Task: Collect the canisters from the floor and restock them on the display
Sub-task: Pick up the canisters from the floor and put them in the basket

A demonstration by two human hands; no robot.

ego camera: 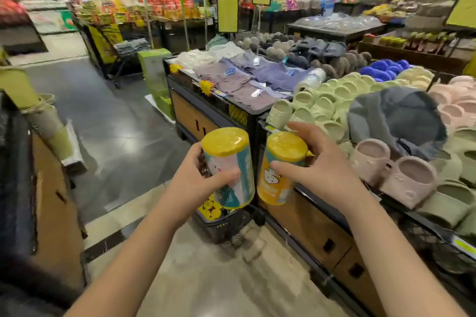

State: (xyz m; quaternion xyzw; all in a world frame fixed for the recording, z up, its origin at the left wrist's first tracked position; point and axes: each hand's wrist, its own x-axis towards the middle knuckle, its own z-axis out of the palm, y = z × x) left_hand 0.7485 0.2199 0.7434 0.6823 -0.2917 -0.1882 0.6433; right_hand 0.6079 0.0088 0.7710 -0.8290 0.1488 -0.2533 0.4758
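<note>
Gripping a canister in each hand, the person stands in a shop aisle. The left hand (198, 184) wraps round a teal-and-white canister (235, 162) with a yellow lid, thumb across its front. The right hand (325, 171) clasps an orange canister (274, 188), fingers curled at its yellow lid. Both canisters are up in the air, side by side, tilted, just apart. Below them a black basket (226, 229) on the floor shows more yellow lids (210, 210). On the right, a display table (309, 226) carries green slippers (322, 100) and pink slippers (407, 175).
</note>
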